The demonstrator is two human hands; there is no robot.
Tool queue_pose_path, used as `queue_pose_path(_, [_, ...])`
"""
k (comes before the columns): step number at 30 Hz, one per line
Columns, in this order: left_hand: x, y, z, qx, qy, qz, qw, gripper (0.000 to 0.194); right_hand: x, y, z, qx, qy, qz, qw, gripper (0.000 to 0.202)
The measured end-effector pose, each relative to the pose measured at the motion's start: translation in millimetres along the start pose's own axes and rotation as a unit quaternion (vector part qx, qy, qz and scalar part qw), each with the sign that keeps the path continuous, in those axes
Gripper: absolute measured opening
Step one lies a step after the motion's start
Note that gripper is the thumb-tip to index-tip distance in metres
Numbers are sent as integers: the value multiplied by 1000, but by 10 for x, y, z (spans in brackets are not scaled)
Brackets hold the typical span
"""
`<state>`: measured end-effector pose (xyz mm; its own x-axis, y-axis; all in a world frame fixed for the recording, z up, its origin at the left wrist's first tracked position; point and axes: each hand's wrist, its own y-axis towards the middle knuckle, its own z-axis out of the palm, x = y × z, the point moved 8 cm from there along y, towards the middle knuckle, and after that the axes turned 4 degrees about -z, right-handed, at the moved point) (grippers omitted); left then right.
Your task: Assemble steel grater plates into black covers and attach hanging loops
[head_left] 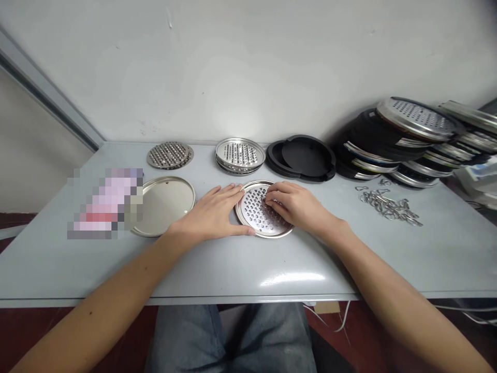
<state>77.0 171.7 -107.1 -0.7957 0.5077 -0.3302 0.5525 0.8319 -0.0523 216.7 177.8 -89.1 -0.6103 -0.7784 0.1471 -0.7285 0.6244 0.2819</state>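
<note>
Forearms (116,290) reach a grater disc (254,207) lying flat.

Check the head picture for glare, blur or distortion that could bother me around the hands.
Head view: white glare on the tabletop near its front edge, clear of the left hand and right hand; perforated disc fairly sharp; far-right stack softer, seemingly stretched; pixelated patch at picture left hides detail.

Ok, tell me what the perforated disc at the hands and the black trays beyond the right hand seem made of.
Perforated disc: metal, probably steel, with a silvery sheen and punched holes.
Black trays: likely molded plastic, matte, judging by dull highlights and smooth rims; coated metal isn't excluded.
</note>
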Motion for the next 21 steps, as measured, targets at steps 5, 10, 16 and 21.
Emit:
queue_pose_path(5, [0, 5, -2, -4, 0, 2, 1000, 102, 5, -5, 1, 4, 6, -1, 1000, 18])
queue_pose_path(10, [6, 7, -6, -5, 2, -2, 1000, 102, 0, -4, 9, 9, 36, 1, 999, 17])
queue_pose_path(16, [4, 3, -4, -7, 5, -2, 1000, 102, -14, -8, 6, 5, 65, 7, 998, 15])
queue_pose_path(21, [-8, -4, 13, -1, 1, 10, 1000, 100, -36, -4, -3, -10, 107, 13, 994, 13])
